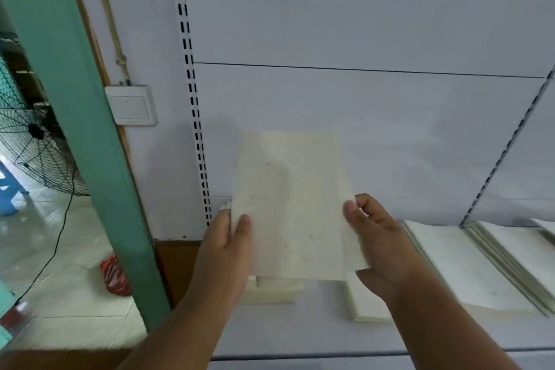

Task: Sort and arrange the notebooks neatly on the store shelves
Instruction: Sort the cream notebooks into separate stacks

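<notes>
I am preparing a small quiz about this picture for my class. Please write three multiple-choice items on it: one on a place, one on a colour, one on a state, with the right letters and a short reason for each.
1. Where is the wall switch?
A. Left of the slotted shelf upright
B. On the shelf
C. Right of the held notebook

2. What colour is the door frame at the left?
A. Red
B. Green
C. Black

3. How is the pale notebook held?
A. It lies flat on the shelf, untouched
B. One hand alone holds it
C. Both hands hold it by its side edges

Answers:
1. A, the switch sits on the wall between the door frame and the slotted upright.
2. B, the frame is plainly teal green.
3. C, the left hand and right hand each grip one edge, above the shelf.
</notes>
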